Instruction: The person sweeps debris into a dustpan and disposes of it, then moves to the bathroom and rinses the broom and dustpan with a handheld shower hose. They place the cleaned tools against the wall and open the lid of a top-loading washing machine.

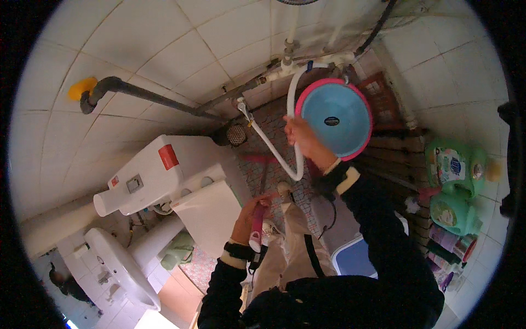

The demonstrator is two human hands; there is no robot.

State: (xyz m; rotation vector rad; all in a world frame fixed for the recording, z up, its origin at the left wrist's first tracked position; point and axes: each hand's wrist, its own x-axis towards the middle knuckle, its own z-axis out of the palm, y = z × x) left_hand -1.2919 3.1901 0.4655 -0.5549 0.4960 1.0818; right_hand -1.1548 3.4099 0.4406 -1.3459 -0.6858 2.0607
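Observation:
My left hand [247,220] is closed around a pink handle [257,226] with a pale end. A thin shaft seems to run on from it toward a reddish-pink bar [258,158] low over the patterned floor; the tool's kind is unclear. With its fingers curled, my right hand [303,137] grips a white hose [292,98] at the left rim of a blue basin with a pink outer rim [356,141]. Below that hand the hose hangs in a bend, then climbs left to a metal tap [244,108] by the wall. The other end reaches the pipes behind the basin.
A white toilet [189,175] and a washbasin [118,268] stand on the left. Dark slatted shelving [392,159] is at the right, near green detergent bottles [452,170]. A grey pipe [153,98] crosses the wall. A floor drain [236,135] lies near the tap.

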